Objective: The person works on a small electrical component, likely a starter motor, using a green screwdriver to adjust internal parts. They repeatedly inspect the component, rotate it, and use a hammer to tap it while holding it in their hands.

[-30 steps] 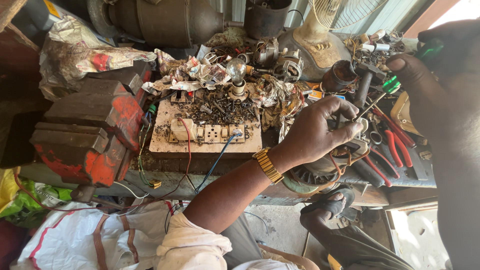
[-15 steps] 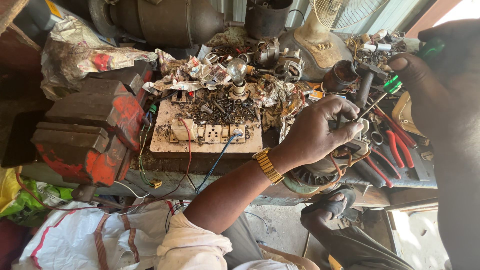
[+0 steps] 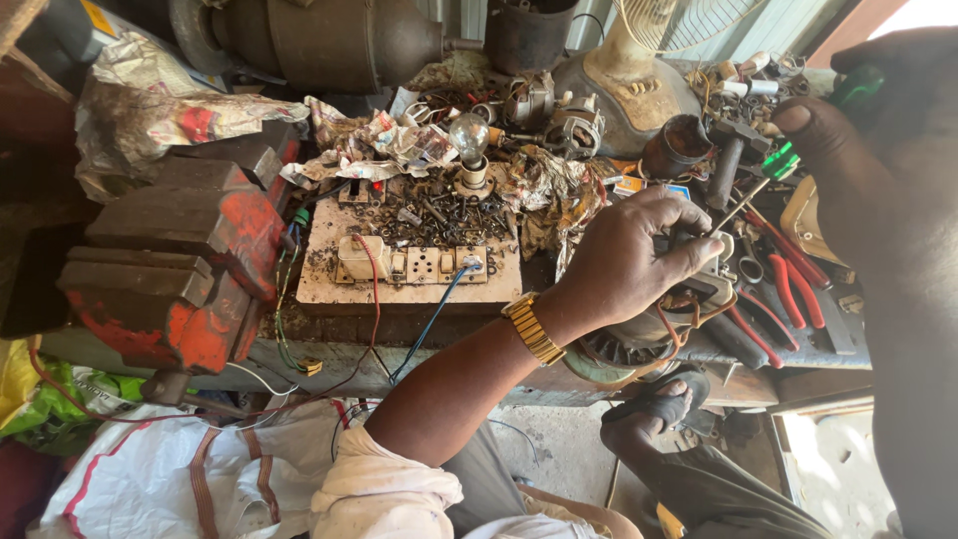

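Clearly the workbench left little room for error: the person's left hand was closed over a small motor assembly with orange-brown wires looping from it, near the right end of the bench's front edge, thumb and fingers pinching its top. The right hand, close to the camera and largely in shadow, gripped a green-handled screwdriver whose thin shaft slanted down toward that assembly; exactly where the tip met it could not be told. A slip seemed the likeliest trouble: if the tip skated off, it would have run straight into the left thumb lying just beside its path. The assembly sat near the bench's front edge, so a hard push might have tipped it off toward the floor. Red-handled pliers and a hammer lay just beside it, and a knock could have sent them sliding. Further left, a wooden test board carried a light bulb, sockets and a heap of loose screws, with a red bench vise at the left end; a freed screw dropped there would have been hard to find.
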